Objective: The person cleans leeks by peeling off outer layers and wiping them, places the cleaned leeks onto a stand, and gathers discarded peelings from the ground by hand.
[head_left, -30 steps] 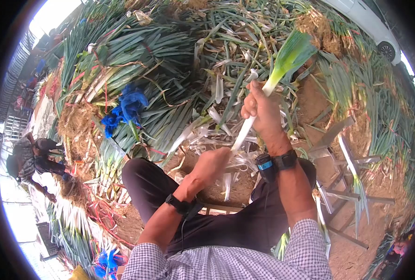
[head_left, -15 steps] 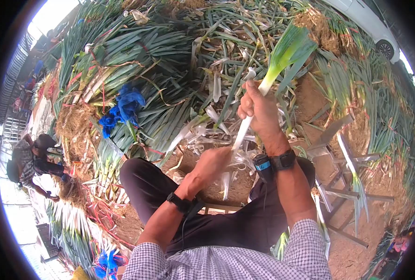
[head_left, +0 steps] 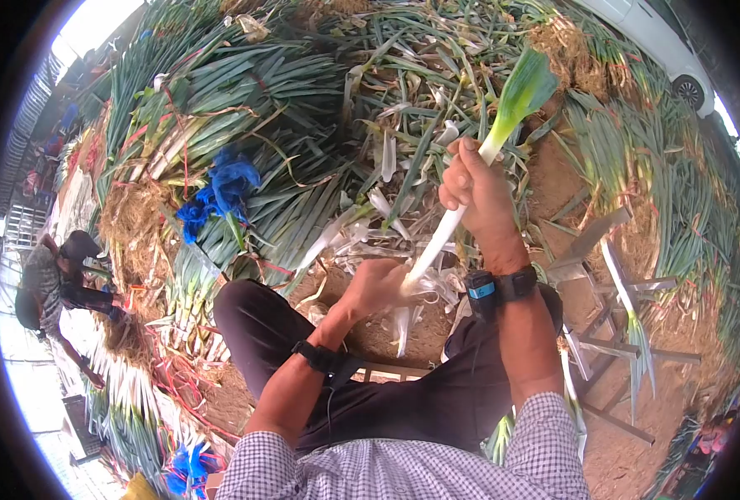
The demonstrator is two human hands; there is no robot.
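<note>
A long white leek (head_left: 446, 234) with a green leafy top slants across the middle, its root end low on the left. My right hand (head_left: 475, 187) is closed around the upper white stalk, just below the green leaves. At the lower root end my left hand (head_left: 376, 286) has its fingers curled in against the leek; slight blur hides exactly how they grip. Beneath both hands lie peeled white skins and leaf scraps (head_left: 357, 237) on the soil.
Leek bundles (head_left: 245, 75) are heaped ahead and left, with blue netting (head_left: 228, 185) on top. More bundles (head_left: 686, 200) line the right side. Near my right knee stands a metal frame (head_left: 599, 333) with a leek (head_left: 624, 279) on it. Another person (head_left: 49, 283) bends at far left.
The leek and my right hand have shifted slightly up and right. The green top looks narrower, with less leaf spread on its right. My left hand has moved slightly left beside the root end.
</note>
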